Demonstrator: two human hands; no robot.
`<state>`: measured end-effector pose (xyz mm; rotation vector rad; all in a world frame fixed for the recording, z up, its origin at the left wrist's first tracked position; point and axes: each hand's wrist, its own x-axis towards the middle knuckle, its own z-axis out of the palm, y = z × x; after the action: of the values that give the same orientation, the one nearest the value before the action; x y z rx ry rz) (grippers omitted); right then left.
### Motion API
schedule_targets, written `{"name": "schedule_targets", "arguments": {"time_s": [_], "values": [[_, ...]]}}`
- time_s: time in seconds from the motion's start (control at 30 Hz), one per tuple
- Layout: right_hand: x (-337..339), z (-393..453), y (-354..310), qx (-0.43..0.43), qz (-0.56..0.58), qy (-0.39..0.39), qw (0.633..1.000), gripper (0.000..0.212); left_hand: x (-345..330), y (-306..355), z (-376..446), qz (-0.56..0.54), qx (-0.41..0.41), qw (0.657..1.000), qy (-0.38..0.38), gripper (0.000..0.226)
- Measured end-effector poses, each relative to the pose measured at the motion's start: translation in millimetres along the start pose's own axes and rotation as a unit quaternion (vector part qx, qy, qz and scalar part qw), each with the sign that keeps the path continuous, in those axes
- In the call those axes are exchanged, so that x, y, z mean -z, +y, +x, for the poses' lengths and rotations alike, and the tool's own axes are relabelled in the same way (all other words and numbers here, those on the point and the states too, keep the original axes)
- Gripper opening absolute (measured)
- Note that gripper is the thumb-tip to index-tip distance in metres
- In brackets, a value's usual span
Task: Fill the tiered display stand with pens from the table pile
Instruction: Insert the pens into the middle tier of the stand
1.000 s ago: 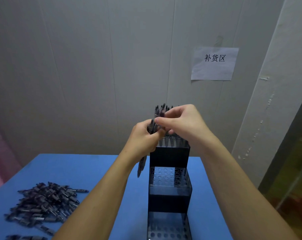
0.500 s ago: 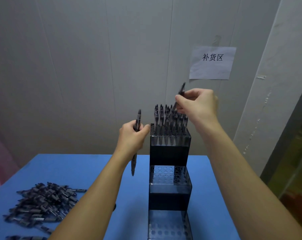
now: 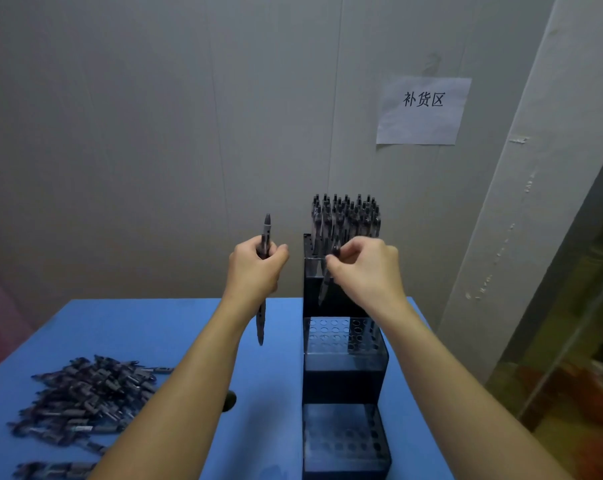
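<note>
A black three-tier display stand (image 3: 343, 379) stands on the blue table (image 3: 147, 327). Its top tier holds several dark pens (image 3: 345, 214) upright; the perforated middle and bottom tiers show bare holes. My left hand (image 3: 255, 268) is shut on a dark pen (image 3: 266, 230), held upright just left of the stand. My right hand (image 3: 366, 268) pinches another pen (image 3: 325, 287), tip down, in front of the top tier and above the middle tier. A pile of pens (image 3: 85, 396) lies at the table's near left.
A grey wall rises right behind the table, with a white paper sign (image 3: 423, 110) taped on it at upper right. A pale column (image 3: 521, 209) flanks the table's right edge. A small dark mark (image 3: 230, 400) lies on the table by my left forearm.
My right hand came down from above the top tier's pens to in front of the stand, still holding its pen. My left hand stayed beside the stand with its pen.
</note>
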<state>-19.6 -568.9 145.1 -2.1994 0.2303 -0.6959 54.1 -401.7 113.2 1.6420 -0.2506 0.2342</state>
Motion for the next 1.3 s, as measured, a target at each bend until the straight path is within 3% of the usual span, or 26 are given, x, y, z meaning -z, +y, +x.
{"name": "schedule_targets", "arguments": {"time_s": [0.6,0.77,0.97,1.13,1.3], "values": [[-71.8,-26.0,38.4,-0.093,-0.081,-0.083,0.989,0.014,12.2,-13.0,-9.9,-0.012,-0.005,1.0,0.003,0.035],[-74.9,-25.9,34.9,-0.098,-0.106,-0.09,0.985,0.025,12.4,-14.2,-11.0,-0.007,-0.008,1.0,-0.001,0.03],[-54.9,-30.5,19.4,-0.081,-0.216,-0.103,0.968,0.026,11.5,-12.2,-14.3,0.007,-0.011,1.0,-0.021,0.032],[-14.5,-23.1,-36.9,-0.006,0.013,-0.041,0.999,0.011,5.1,-5.2,-19.2,0.094,-0.048,0.994,-0.024,0.026],[-11.5,-19.7,-56.2,0.003,0.061,-0.092,0.994,0.018,-8.4,8.4,-27.8,0.166,-0.052,0.983,-0.059,0.008]]}}
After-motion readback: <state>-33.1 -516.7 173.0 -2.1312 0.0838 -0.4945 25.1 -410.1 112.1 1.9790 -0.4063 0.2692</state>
